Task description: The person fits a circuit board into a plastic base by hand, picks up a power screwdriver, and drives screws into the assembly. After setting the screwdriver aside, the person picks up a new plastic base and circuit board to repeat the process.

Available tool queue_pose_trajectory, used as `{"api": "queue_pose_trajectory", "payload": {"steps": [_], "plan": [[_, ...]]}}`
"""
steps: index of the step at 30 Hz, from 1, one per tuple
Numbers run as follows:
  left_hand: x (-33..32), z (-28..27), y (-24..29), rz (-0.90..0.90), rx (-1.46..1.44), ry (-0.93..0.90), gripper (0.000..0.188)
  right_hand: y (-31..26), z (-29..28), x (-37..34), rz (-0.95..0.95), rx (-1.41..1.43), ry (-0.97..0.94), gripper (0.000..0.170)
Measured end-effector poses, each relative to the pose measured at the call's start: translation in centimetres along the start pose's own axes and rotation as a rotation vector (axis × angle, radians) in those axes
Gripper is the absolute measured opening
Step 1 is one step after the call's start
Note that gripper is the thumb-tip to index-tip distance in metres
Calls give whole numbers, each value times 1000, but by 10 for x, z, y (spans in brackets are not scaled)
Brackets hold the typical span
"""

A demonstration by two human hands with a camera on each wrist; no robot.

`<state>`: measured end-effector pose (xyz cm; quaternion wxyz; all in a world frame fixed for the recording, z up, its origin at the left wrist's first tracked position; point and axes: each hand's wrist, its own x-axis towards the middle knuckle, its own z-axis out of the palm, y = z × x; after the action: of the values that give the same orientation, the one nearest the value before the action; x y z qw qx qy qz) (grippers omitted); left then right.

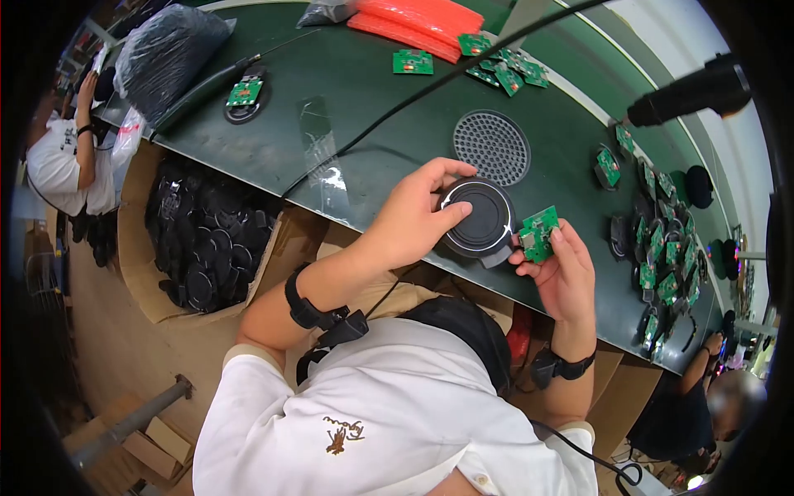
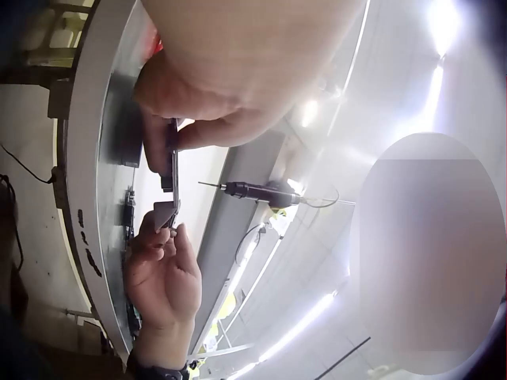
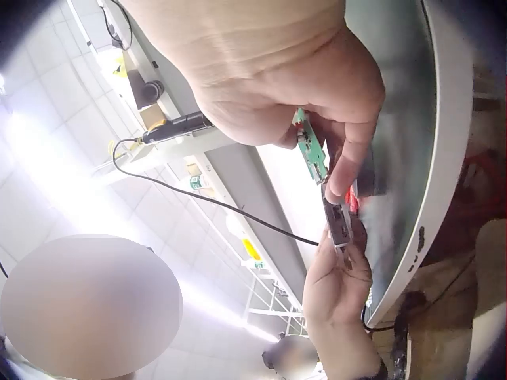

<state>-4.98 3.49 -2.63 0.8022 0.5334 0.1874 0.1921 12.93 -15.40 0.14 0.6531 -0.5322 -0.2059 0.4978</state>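
Observation:
My left hand [image 1: 416, 212] grips a round black casing [image 1: 481, 220] with a shiny rim, its thumb lying across the flat face. A short tab juts from the casing's near edge. Close beside it, my right hand [image 1: 567, 277] pinches a green circuit board [image 1: 538, 235] between thumb and fingers. In the right wrist view the board [image 3: 312, 152] stands edge-on, and a finger of the right hand [image 3: 317, 87] reaches down to the casing's edge [image 3: 337, 226]. The left wrist view shows the casing [image 2: 175, 162] as a thin edge under the left hand [image 2: 198, 103].
A perforated round black plate [image 1: 492, 147] lies just beyond the casing. Many boards on dark casings [image 1: 666, 285] pile up at right; loose boards [image 1: 509, 78] lie at the back. A screwdriver [image 1: 691, 93] hangs at upper right, its cable [image 1: 430, 87] crossing the table. A carton [image 1: 136, 285] holds black casings.

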Motion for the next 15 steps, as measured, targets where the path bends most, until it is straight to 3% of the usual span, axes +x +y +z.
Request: {"api": "queue_pose_trajectory", "payload": {"steps": [3,5,8,12,14,15], "plan": [[7,7,-1,37,127,-25,46,1,-10,-4,-12,-26,20,26],[9,15,6,-95,368,-40,45,4,-18,-7,-26,-61,42,25],[19,20,-6,-113,413,-106,43,4,-28,-9,-35,-130,86,26],[26,23,-17,-5,352,-127,42,7,-26,-11,-49,-68,143,28],[28,28,-10,-38,80,-180,43,6,-27,-14,-58,-10,187,28],[28,32,-9,-42,81,-183,43,5,-30,-17,-52,186,45,28]]}}
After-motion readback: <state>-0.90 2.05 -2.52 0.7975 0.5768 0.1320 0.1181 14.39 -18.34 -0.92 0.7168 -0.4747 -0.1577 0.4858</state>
